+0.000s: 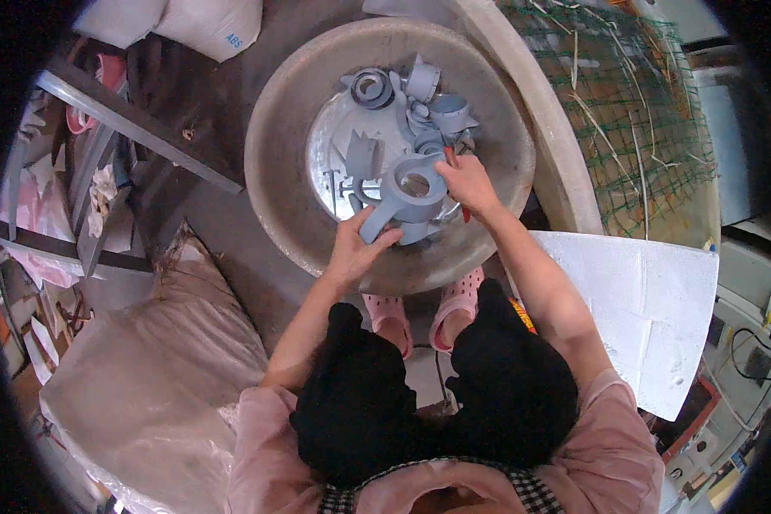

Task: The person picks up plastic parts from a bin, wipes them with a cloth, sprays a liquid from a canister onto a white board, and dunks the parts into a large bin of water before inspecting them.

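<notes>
- Checked straps (pixel 522 481) and pink sleeves (pixel 270 420) are framing the near edge; black cloth (pixel 514 377) is covering the lap.
- Pink, holed clogs (pixel 460 300) are resting just near of the tub (pixel 278 146), whose rim is hiding their tips.
- Creased sack (pixel 146 368) is slumping on the left; white foam board (pixel 651 317) is lying on the right, partly behind the right forearm (pixel 544 274); green mesh (pixel 642 137) is stretching far right.
- Over the round, scuffed tub, the grey fitting (pixel 394 193) is pointing its stem near-left and its open ring far-right, its long axis running diagonally.
- Left hand (pixel 360 248) is pinching the stem between thumb and fingers; right hand (pixel 469 182) is gripping the ring's right side and a red tool (pixel 450 156).
- Smooth grey parts (pixel 364 158), several ring-shaped, are lying on the tub's shiny bottom.
</notes>
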A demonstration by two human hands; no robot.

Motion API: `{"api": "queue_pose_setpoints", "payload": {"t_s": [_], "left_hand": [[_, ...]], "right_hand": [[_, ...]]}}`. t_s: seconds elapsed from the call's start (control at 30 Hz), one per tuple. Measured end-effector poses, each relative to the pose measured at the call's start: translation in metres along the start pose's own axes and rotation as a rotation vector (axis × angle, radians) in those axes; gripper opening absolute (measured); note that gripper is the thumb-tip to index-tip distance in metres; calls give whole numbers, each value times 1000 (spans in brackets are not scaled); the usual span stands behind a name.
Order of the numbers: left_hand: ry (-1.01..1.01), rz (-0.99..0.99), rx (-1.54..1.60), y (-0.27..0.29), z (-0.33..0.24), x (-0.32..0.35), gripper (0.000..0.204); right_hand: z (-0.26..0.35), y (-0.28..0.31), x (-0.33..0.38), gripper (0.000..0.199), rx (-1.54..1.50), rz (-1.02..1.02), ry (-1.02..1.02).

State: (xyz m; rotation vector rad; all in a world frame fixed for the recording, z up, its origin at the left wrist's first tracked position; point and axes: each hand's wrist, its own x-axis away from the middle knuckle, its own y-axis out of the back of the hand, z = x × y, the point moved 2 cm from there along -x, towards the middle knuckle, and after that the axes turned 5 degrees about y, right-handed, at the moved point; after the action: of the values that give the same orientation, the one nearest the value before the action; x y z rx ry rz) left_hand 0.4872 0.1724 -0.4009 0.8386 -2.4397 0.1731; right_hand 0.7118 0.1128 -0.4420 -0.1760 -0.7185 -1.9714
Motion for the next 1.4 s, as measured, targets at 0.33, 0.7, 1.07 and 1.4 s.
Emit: {"api": "queue_pose_setpoints", "payload": {"t_s": [0.33, 0.7, 1.07, 1.4], "left_hand": [[-10, -642, 584, 62, 48, -2, 39], [-24, -799, 795, 73, 48, -10, 26], [-33, -240, 827, 38, 25, -23, 35], [-84, -232, 517, -1, -5, -12, 39]], "right_hand": [[-13, -34, -58, 48, 277, 272, 74], [-28, -166, -94, 28, -418, 13, -216], [22, -42, -47, 7, -1478, 605, -466], [24, -34, -51, 10, -1518, 608, -467]]}}
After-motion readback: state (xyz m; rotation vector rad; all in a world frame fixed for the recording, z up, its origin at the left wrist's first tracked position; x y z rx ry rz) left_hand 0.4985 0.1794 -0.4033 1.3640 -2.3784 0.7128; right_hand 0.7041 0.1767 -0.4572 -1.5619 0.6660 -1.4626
